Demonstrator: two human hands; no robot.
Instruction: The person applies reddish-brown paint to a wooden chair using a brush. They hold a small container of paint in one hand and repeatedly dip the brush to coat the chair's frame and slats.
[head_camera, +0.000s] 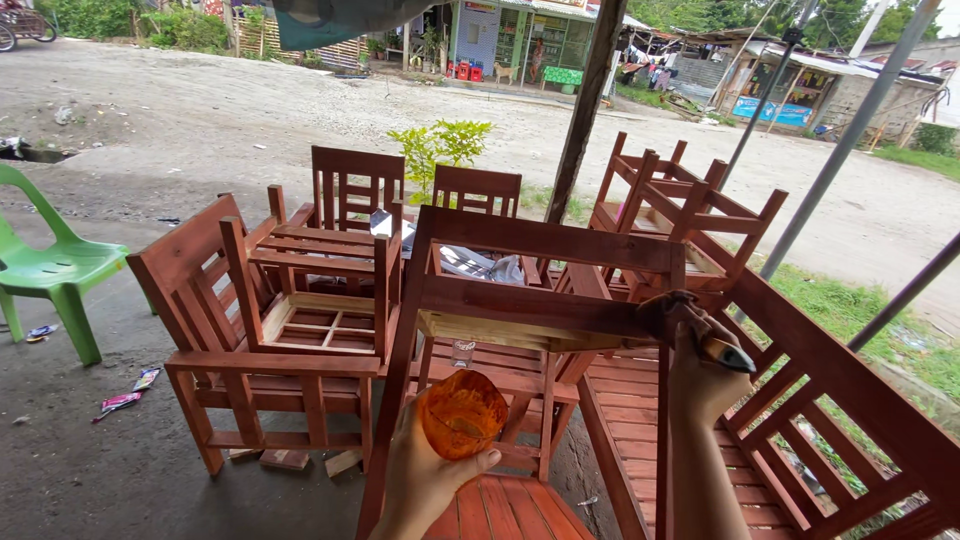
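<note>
The left hand (425, 480), at 6 o'clock in the view, grips a small orange container (462, 413) with the fingers wrapped around its lower side. The right hand (700, 375), at 4 o'clock, is closed on a paintbrush (712, 338) whose stained bristles touch the right end of the upper rail of an overturned red-brown wooden chair (545, 300). A stack of similar chairs (270, 320) stands at 9 o'clock, with a green plastic chair (50, 265) beyond it, and a slatted bench (800, 400) lies at 3 o'clock
</note>
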